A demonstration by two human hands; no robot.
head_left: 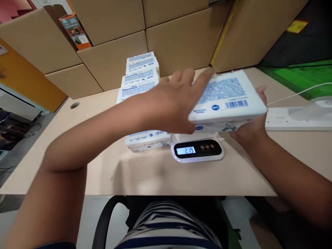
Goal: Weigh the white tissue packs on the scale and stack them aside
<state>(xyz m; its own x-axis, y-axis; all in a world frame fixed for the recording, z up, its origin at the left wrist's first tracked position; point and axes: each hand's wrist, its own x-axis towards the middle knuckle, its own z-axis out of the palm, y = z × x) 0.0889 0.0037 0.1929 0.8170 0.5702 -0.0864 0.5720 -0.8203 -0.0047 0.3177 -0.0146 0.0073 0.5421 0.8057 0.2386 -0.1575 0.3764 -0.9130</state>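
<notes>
A white and blue pack of tissues (228, 91) with a barcode is tilted over the digital scale (197, 151). My left hand (178, 98) grips its left end, fingers over the top. Under and behind its right end, my right hand (252, 126) holds it, partly hidden by the pack. The scale's lit display appears to read 2.19; its platform is mostly hidden beneath the pack. Left of the scale stands a row of similar tissue packs (141, 86) marked "Manhua". My left forearm crosses in front of that row and hides part of it.
Stacked cardboard boxes (114, 58) line the back of the wooden table (145, 176). A white power strip (282, 117) with a cable lies at the right. An orange carton (75, 31) sits between boxes at the back left. A chair armrest (106, 221) is below the front edge.
</notes>
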